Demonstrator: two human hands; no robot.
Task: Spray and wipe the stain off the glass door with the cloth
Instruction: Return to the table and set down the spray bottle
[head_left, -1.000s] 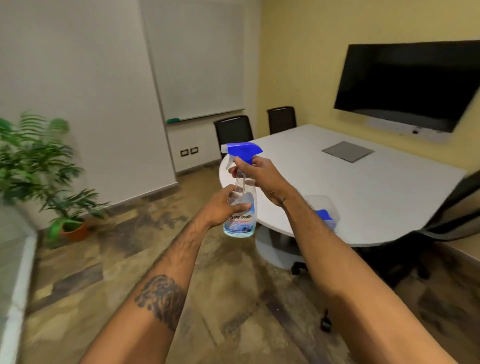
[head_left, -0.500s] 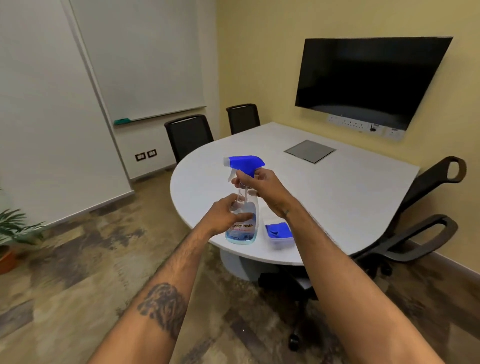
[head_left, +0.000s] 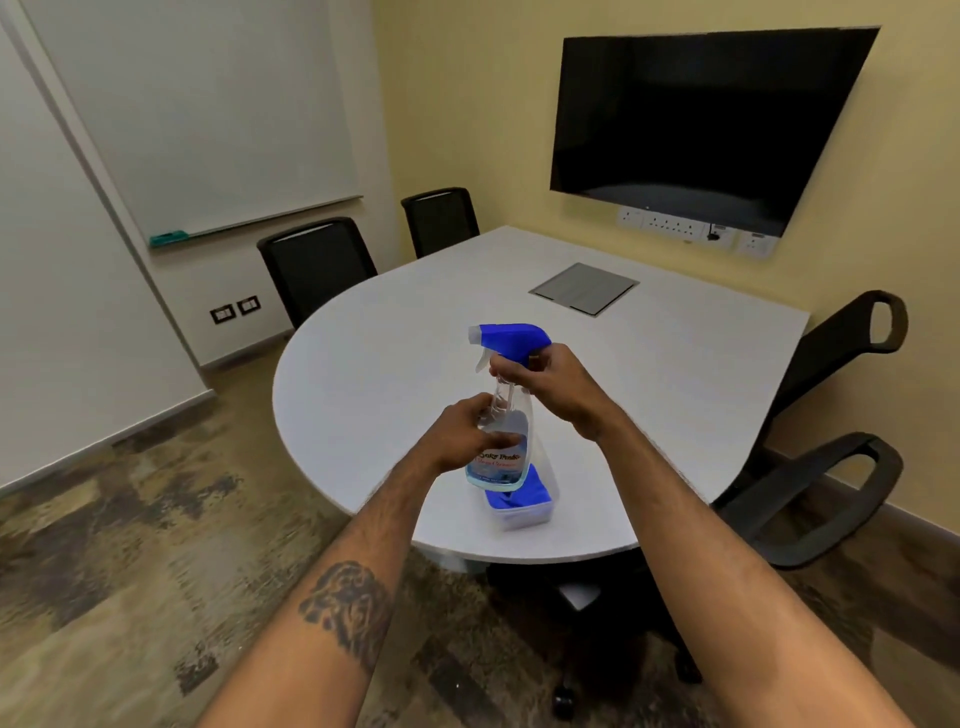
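Cloth (head_left: 522, 498), blue and crumpled, lies in a clear plastic tub (head_left: 524, 515) near the table's (head_left: 389, 374) rounded front edge. You hold the clear spray bottle (head_left: 501, 449) upright just above it: your left hand (head_left: 467, 434) wraps its body, your right hand (head_left: 543, 382) closes on the neck under the blue trigger head (head_left: 511, 340). Smooth white tabletop lies bare toward the far edge; black chairs (head_left: 317, 265) ring it.

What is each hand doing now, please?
Left hand: closed around the body of the spray bottle.
Right hand: closed on the bottle's neck, under the blue trigger head.
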